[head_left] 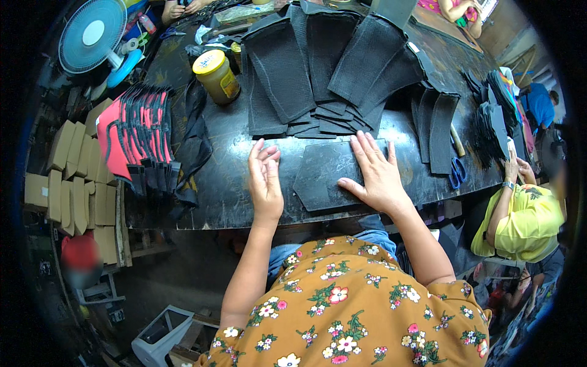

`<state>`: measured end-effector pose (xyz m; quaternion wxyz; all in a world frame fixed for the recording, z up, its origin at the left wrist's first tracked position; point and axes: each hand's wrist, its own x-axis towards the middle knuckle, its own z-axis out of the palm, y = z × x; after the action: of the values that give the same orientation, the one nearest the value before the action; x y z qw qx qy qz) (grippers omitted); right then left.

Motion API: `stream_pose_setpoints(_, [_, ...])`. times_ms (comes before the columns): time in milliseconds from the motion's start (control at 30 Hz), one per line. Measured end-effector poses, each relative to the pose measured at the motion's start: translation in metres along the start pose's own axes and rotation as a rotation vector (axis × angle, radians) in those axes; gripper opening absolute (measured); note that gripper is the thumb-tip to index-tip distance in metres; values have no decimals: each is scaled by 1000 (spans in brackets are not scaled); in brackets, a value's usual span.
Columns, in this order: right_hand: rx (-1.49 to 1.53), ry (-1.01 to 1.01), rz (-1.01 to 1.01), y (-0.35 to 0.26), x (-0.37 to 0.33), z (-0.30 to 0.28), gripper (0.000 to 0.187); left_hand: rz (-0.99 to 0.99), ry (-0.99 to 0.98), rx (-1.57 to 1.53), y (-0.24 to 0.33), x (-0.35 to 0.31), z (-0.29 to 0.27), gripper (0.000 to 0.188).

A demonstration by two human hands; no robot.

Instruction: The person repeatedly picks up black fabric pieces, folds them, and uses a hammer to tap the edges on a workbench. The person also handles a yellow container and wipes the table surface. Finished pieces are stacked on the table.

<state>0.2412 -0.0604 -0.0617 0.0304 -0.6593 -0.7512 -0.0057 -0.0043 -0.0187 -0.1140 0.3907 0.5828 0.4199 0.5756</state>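
My right hand (377,174) lies flat, fingers spread, on a dark, smooth, angular board (321,171) near the table's front edge. To the left of the board, my left hand (265,180) is raised with its fingers loosely curled and apart, and I see nothing in it. Beyond both hands, black textured cut pieces (278,73) are fanned out in overlapping layers. A few narrower black strips (441,134) lie to the right of my right hand.
A yellow-lidded jar (217,78) stands left of the fan. Pink-and-black stacked pieces (134,137) sit at the left edge, blue-handled scissors (457,174) at the right. A person in yellow (529,220) works at right. A blue fan (92,37) stands far left.
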Motion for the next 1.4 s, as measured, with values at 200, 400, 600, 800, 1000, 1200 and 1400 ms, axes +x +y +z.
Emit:
stream_pose_setpoints(200, [267, 96, -456, -56, 9, 26, 105, 3, -13, 19, -2, 3, 4, 44])
stream_pose_setpoints(400, [97, -17, -22, 20, -8, 4, 98, 9, -8, 37, -4, -1, 1, 44])
stream_pose_setpoints(600, [130, 73, -174, -28, -16, 6, 116, 35, -22, 57, -5, 3, 5, 47])
stream_pose_setpoints(800, [78, -143, -197, 0, -43, -14, 103, 219, -313, 551, 7, -3, 1, 54])
stream_pose_setpoints(1000, [185, -53, -169, -26, -54, -4, 110, 219, -342, 646, 14, -8, 8, 52])
stream_pose_setpoints(1200, [24, -60, -138, 19, -52, -7, 105, 225, -342, 661, 13, -11, 9, 50])
stream_pose_setpoints(1400, [99, 110, -154, 1, -53, 17, 112, 224, -358, 692, 14, -13, 10, 46])
